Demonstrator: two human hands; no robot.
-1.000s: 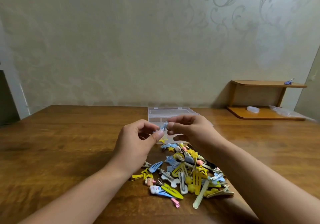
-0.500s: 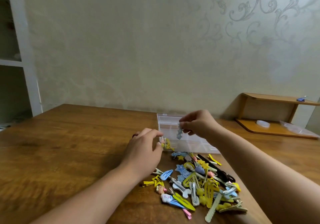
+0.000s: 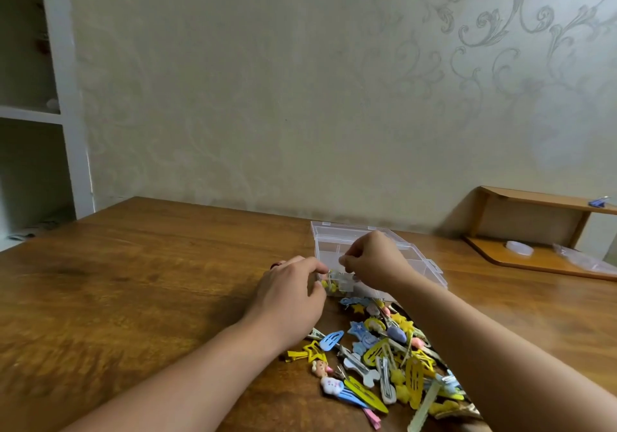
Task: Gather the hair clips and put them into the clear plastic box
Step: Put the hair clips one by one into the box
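One small clip is going into the clear plastic box [image 3: 424, 258] right now, or has only just gone in: the right hand [image 3: 374, 259], which a second ago was up in the air sharing a little blue clip with the left, is now reaching down over the box's near-left compartment with its fingertips pinched together. Whether the clip is still between those fingertips or already dropped is too small to tell. The left hand [image 3: 292, 294], having let go of the clip, is now resting against the box's near-left corner with its fingers curled round the edge, apparently steadying it. A few yellow clips are showing through the box's near wall, so that compartment is already filling. Most of the work is still waiting: the pile of hair clips [image 3: 387, 358] is lying on the wooden table [image 3: 133, 281] just in front of the box, between the two forearms, looking no smaller. The likely next move is the right hand coming back to the pile for another clip.
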